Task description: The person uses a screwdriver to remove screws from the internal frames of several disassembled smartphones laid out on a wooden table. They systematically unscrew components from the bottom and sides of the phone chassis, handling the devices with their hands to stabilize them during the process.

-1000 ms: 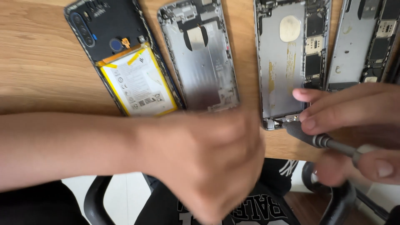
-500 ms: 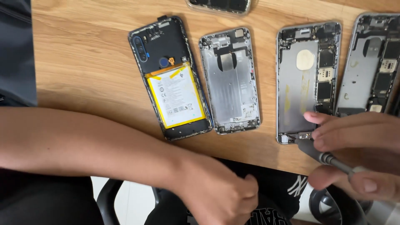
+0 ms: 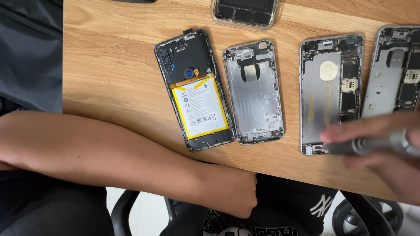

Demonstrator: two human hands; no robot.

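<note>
Right hand (image 3: 385, 153) at the right edge, blurred — fingers closed around a grey metal screwdriver (image 3: 372, 146) held nearly level, its tip pointing left at the near end of an opened silver phone shell (image 3: 330, 94). Tip is touching or just above the shell's bottom corner; cannot tell which.

Left hand (image 3: 232, 192) is off the near edge of the wooden worktop (image 3: 109, 78), down over the lap, fingers curled into a loose fist with nothing visible in it (palm side hidden). Forearm runs across the near left of the view.

Four opened phones lie in a row on the worktop: a black one with a yellow-taped battery (image 3: 194, 89), just right of it an empty silver shell (image 3: 253, 91), then the worked shell, then another silver shell (image 3: 396, 72) cut off at the right. A clear case (image 3: 244, 12) sits at the far edge.
</note>
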